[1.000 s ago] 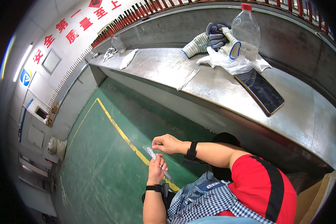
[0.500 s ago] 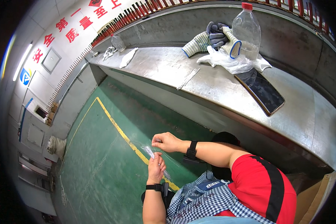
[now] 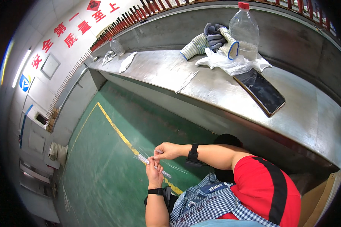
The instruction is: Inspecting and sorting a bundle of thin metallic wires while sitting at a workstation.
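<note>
My left hand (image 3: 154, 174) is closed round a bundle of thin, clear-white strands (image 3: 143, 159). The bundle slants across my fingers, one end out to the upper left and the other out to the lower right. Just above it, my right hand (image 3: 168, 150) is closed in a pinch, with its fingertips meeting the left fingertips at the bundle. A few loose fine strands trail off to the right below my right hand. Exactly what the right fingers pinch is too small to make out. Both hands are over the floor, in front of the bench.
On the metal bench (image 3: 216, 94) lie thin white strips (image 3: 186, 82), a phone (image 3: 262, 92), a crumpled white plastic bag (image 3: 231, 65), grey-and-white work gloves (image 3: 195, 46) and a red-capped bottle (image 3: 244, 32). A yellow line (image 3: 115, 126) crosses the green floor. Cardboard (image 3: 322, 200) stands at lower right.
My right hand has come in to meet my left fingertips. The bundle has tipped to a flatter slant, and its upper end points farther left. The view has shifted slightly.
</note>
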A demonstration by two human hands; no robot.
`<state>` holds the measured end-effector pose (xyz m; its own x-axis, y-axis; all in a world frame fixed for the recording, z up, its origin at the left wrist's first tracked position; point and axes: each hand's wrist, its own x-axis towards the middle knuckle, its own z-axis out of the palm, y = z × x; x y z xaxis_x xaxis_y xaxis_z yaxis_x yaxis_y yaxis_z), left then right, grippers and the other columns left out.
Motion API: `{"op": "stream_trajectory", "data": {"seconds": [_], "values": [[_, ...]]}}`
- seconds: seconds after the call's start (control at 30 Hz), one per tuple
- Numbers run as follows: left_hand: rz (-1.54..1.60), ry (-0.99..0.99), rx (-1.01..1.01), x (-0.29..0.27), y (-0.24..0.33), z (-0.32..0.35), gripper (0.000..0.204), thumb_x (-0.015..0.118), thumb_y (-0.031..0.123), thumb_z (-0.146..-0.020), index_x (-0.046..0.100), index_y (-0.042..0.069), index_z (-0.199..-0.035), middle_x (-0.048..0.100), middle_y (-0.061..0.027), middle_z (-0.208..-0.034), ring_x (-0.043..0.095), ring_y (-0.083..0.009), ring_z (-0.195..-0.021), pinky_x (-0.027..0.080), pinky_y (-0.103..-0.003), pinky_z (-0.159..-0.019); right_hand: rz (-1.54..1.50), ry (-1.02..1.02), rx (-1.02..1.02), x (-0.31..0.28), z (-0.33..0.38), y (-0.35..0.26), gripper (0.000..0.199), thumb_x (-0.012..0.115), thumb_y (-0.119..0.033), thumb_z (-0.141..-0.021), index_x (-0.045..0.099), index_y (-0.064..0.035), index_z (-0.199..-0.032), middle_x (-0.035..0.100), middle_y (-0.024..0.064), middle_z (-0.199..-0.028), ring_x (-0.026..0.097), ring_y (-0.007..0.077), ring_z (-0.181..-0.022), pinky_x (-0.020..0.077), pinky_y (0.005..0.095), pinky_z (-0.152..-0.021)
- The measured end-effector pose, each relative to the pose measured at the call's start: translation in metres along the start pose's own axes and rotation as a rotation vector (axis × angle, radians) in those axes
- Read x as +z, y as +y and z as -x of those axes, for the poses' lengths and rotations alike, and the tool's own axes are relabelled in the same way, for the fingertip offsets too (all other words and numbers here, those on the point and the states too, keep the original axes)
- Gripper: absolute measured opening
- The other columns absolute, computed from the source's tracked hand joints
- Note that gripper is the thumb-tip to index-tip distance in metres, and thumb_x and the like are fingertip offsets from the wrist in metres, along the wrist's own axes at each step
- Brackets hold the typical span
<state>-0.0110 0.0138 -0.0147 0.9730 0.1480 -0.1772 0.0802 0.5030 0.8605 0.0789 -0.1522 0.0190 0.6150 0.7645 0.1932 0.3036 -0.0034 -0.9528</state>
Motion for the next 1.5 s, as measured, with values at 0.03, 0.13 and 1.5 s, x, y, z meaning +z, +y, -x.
{"op": "stream_trajectory", "data": {"seconds": [0.03,0.13,1.5], "values": [[0.031,-0.039,-0.005,0.000,0.000,-0.001,0.029,0.046,0.037,-0.100,0.052,0.009,-0.098,0.046,0.0016,-0.070,0.039,-0.0064,-0.053,0.030,-0.020,-0.044,-0.093,-0.060,-0.007,0.003,0.001,0.004,0.025,0.064,-0.027,-0.090,0.065,-0.0023,-0.088,0.067,0.0039,-0.079,0.059,0.0107,-0.074,0.0485,0.0293,-0.069],[0.027,0.017,0.068,0.011,-0.001,0.000,0.028,0.047,0.035,-0.100,0.051,0.008,-0.098,0.055,-0.0018,-0.079,0.051,-0.0103,-0.066,0.041,-0.022,-0.055,-0.247,-0.191,0.049,0.018,0.004,0.003,0.022,0.064,-0.025,-0.090,0.065,-0.0027,-0.090,0.069,0.0042,-0.084,0.062,0.0114,-0.080,0.0489,0.0302,-0.078],[-0.123,0.080,0.028,0.012,0.006,0.007,0.024,0.061,0.026,-0.094,0.059,0.005,-0.106,0.061,0.0007,-0.073,0.051,-0.0042,-0.052,0.025,-0.017,-0.036,-0.034,-0.036,0.175,0.017,0.001,0.018,0.020,0.064,-0.024,-0.089,0.065,-0.0043,-0.089,0.070,0.0021,-0.082,0.062,0.0117,-0.079,0.0473,0.0312,-0.073]]}}
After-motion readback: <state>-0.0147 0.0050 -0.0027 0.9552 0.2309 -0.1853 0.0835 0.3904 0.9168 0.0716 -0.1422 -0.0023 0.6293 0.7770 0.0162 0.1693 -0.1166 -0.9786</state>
